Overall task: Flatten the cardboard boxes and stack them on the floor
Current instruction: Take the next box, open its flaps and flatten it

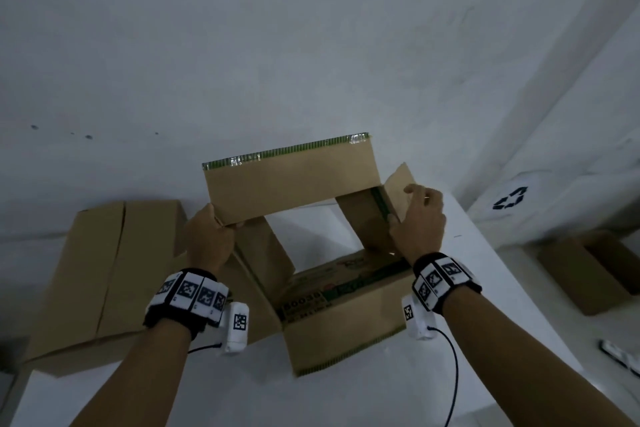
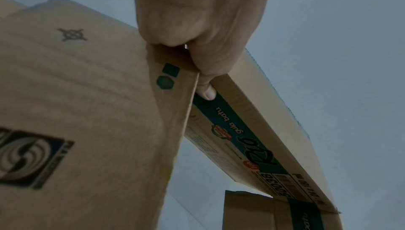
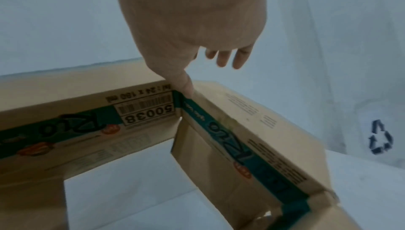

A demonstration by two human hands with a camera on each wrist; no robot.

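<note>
An open box [image 1: 311,291] stood on the white worktop [image 1: 485,288]. The left hand [image 1: 211,239] pinched its left corner; the right hand [image 1: 417,224] pinched the right wall. A second box [image 1: 104,270] lay left. Beyond rose a white wall [image 1: 277,45].

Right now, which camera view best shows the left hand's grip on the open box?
The left wrist view: the left hand pinches a corner edge of the open box, thumb tip on the green band. The head view shows only its back at the box's corner. The right wrist view does not show it.
</note>
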